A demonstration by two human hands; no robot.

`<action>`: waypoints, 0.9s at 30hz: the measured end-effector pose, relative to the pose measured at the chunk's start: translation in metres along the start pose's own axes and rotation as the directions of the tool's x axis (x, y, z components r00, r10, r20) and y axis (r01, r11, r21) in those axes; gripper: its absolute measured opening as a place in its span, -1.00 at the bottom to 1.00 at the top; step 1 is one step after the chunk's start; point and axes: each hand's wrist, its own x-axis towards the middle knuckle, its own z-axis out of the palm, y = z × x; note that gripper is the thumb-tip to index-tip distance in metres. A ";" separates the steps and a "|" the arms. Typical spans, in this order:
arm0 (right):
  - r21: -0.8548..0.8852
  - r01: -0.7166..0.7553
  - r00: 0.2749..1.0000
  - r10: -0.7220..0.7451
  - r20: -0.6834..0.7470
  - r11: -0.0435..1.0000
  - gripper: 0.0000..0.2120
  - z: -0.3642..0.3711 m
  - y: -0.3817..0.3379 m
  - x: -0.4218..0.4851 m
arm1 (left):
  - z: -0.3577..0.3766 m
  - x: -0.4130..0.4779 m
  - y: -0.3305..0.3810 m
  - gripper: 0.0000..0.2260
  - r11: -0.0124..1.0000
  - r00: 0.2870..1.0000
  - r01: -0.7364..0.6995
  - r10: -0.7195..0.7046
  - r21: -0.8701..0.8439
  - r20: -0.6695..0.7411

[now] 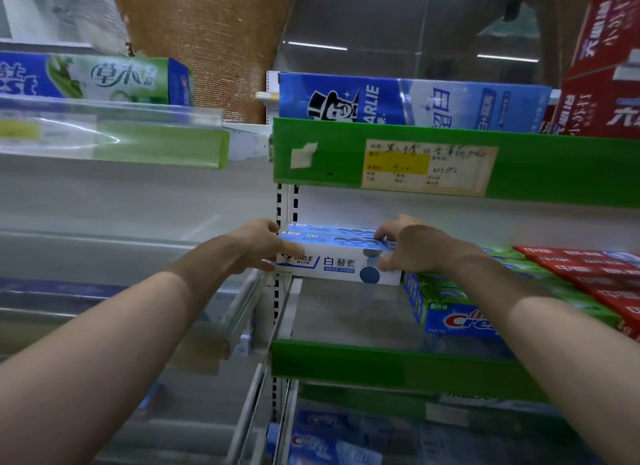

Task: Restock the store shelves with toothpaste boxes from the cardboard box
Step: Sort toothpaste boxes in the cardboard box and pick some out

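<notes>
Glossy cardboard toothpaste box (337,262); rough woven cloth (207,32).

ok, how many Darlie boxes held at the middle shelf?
2. The front Darlie box, label facing the camera, held at its ends by left grip and right grip; the second Darlie box directly behind it, only its top showing. Others may hide behind.

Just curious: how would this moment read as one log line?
left hand, right hand: gripping white toothpaste boxes | place: at shelf, beside green boxes
</notes>
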 end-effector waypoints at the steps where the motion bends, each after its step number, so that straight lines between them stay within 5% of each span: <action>1: -0.011 0.001 1.000 0.000 0.003 1.000 -0.51 0.000 0.000 0.000 | 0.000 0.000 0.000 -0.29 1.000 1.000 0.003 -0.003 -0.012 0.006; 8: -0.152 0.004 1.000 -0.008 -0.025 0.988 -0.55 0.001 -0.001 0.004 | 0.007 0.003 0.002 -0.73 0.990 0.999 -0.049 0.047 0.133 0.013; 11: -0.138 -0.003 0.999 -0.002 -0.040 0.990 -0.59 0.004 -0.002 0.007 | 0.009 0.003 0.004 -0.68 0.984 0.998 -0.044 0.050 0.173 -0.031; 15: -0.142 -0.003 0.998 -0.004 -0.055 0.990 -0.64 0.006 -0.001 0.007 | 0.013 0.001 0.004 -0.38 0.975 0.992 -0.086 0.102 0.206 -0.070; 17: -0.148 0.009 0.998 -0.017 -0.053 0.989 -0.64 0.005 -0.002 0.005 | 0.016 0.002 0.004 -0.31 0.900 0.965 -0.148 0.223 0.411 -0.139; 21: -0.112 0.091 0.991 -0.101 -0.088 0.989 -0.71 0.002 -0.009 0.002 | 0.027 0.004 0.008 -0.44 0.722 0.899 -0.225 0.413 0.654 -0.148; 27: -0.168 0.068 0.981 -0.096 -0.167 0.983 -0.81 0.010 -0.010 0.005 | 0.035 0.004 0.009 -0.59 0.670 0.880 -0.234 0.454 0.705 -0.139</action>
